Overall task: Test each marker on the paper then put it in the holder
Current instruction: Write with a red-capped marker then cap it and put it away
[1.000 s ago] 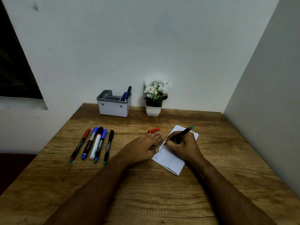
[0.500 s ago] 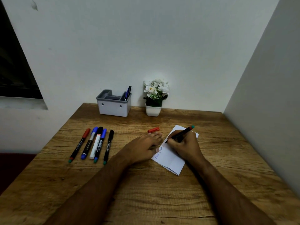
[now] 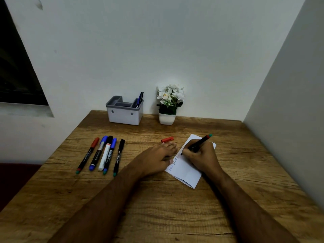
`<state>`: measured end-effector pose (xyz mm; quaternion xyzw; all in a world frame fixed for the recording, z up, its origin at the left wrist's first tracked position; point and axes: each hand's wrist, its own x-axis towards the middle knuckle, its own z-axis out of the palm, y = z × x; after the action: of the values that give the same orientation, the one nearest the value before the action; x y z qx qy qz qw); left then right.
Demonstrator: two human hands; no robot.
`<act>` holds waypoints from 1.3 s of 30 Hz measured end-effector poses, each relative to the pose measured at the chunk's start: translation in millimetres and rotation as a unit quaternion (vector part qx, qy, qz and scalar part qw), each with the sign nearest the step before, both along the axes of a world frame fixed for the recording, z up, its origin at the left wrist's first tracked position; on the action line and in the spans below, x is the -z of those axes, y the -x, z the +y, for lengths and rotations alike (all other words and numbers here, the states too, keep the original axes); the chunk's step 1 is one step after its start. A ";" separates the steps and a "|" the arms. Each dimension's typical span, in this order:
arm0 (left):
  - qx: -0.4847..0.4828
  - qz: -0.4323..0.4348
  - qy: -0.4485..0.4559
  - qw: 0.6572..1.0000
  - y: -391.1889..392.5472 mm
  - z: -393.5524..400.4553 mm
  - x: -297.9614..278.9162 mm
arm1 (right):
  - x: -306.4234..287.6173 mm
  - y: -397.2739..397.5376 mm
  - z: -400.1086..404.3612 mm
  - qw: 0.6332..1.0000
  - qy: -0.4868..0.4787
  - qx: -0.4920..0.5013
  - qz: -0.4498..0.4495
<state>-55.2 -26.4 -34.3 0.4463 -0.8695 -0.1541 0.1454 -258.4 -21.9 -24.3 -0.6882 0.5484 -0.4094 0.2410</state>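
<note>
On the wooden bench [image 3: 157,207], 5 capped markers [image 3: 103,153] lie side by side at the L. Behind them, by the wall, stands a grey holder [image 3: 124,112] w/ 1 pen in its R compartment, a small flower pot [image 3: 167,116] next to it. L hand [image 3: 155,159] lies flat, fingers straight, pressing the paper's L edge. A red cap [image 3: 167,139] lies just beyond its fingertips. R hand [image 3: 201,156] grips an uncapped marker [image 3: 199,143], tip touching the paper [image 3: 185,172].

the right hand [image 3: 201,156] hides the paper's [image 3: 185,171] middle; its scribbled words seem too small to read.
</note>
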 end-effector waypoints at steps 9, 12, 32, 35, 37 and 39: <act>0.001 0.003 0.004 1.000 0.5 0.0 -0.3 | -2.2 2.6 2.3 0.997 -0.001 0.019 -0.075; -0.001 0.019 -0.001 1.000 -0.7 -0.6 -1.5 | -1.7 2.6 3.1 0.994 0.003 0.028 -0.109; -0.106 -0.083 0.089 0.987 23.3 -38.0 -35.3 | -25.4 -1.1 -9.1 0.987 0.018 -0.030 -0.154; -0.122 -0.125 0.089 0.981 29.1 -40.9 -31.4 | -27.1 1.1 -15.1 0.986 0.022 -0.032 -0.162; -0.135 -0.149 0.105 0.974 32.0 -40.5 -31.7 | -27.1 1.7 -18.8 0.986 0.026 -0.028 -0.165; -0.165 -0.139 0.121 0.969 31.9 -38.9 -34.7 | -27.5 0.2 -19.9 0.985 0.030 -0.026 -0.165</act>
<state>-87.0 -65.3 0.4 0.5795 -0.8078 0.0416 0.0993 -258.6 -41.8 3.2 -0.6316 0.4708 -0.5275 0.3182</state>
